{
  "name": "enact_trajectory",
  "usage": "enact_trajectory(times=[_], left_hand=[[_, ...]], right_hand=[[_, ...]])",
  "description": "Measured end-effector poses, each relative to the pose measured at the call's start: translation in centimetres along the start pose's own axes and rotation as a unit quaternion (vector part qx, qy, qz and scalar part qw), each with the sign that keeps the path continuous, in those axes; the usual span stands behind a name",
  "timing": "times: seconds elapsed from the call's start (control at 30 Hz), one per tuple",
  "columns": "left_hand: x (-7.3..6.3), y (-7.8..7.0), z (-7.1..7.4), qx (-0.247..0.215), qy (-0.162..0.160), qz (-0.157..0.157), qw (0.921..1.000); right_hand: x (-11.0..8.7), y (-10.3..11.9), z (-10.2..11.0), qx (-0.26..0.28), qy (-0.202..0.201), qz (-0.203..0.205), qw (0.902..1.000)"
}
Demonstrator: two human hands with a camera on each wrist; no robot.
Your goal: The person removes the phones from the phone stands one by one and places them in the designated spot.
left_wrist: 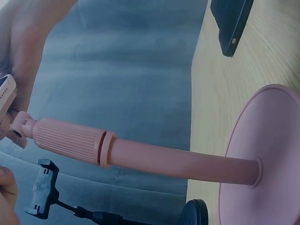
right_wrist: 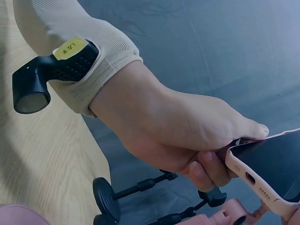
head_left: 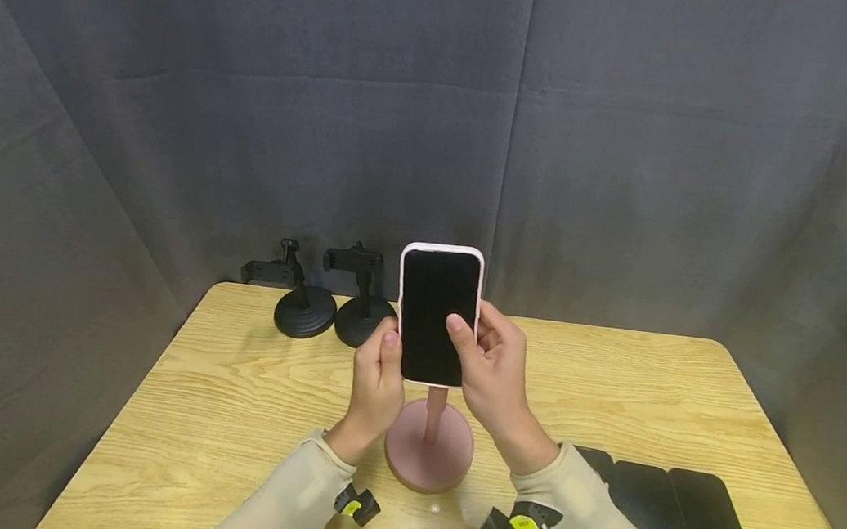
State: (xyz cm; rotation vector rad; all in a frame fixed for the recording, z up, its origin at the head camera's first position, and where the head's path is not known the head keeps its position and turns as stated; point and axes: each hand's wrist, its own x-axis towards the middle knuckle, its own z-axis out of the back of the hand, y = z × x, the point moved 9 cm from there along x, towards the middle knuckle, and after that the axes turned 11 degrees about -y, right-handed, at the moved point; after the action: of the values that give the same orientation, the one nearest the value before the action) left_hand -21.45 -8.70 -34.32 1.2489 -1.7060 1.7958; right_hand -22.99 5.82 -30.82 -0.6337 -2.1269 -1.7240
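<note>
A smartphone [head_left: 426, 330] in a pale pink case stands upright, its dark screen facing me, above a pink phone stand [head_left: 428, 461]. My left hand [head_left: 379, 376] grips the phone's left edge, thumb along the side. My right hand [head_left: 497, 376] holds the right edge, its thumb lying over the screen. In the left wrist view the stand's ribbed collar [left_wrist: 70, 140] and hinged top show just below the phone. The right wrist view shows the left hand [right_wrist: 187, 126] at the phone's corner, by the case's bottom end [right_wrist: 253, 180]. How the phone meets the stand's holder is hidden.
Two black phone stands, a left one [head_left: 305, 312] and a right one [head_left: 361, 319], are at the table's back left. A black folded flat item [head_left: 665, 503] lies at front right, partly under the right forearm. Grey curtains [head_left: 659, 166] surround the wooden table [head_left: 238, 391].
</note>
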Motion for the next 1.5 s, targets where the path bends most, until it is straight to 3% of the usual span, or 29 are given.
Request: enact_trajectory(times=[0.23,0.5,0.87,1.5], left_hand=[[-0.14,0.2,0.14,0.017,-0.001,0.001,0.9999],[0.01,0.09,0.24,0.023,0.0,-0.005,0.9997],[0.14,-0.09,0.46,0.029,0.006,-0.024,0.9993],[0.02,0.21,0.55,0.028,0.008,-0.017,0.9994]], right_hand=[[0.08,0.01,0.1,-0.01,-0.01,-0.004,0.9999],[0.04,-0.15,0.06,0.006,-0.023,-0.04,0.9989],[0.18,-0.03,0.11,0.014,-0.043,-0.04,0.9982],[0.37,-0.12,0.06,0.004,-0.052,-0.065,0.9965]])
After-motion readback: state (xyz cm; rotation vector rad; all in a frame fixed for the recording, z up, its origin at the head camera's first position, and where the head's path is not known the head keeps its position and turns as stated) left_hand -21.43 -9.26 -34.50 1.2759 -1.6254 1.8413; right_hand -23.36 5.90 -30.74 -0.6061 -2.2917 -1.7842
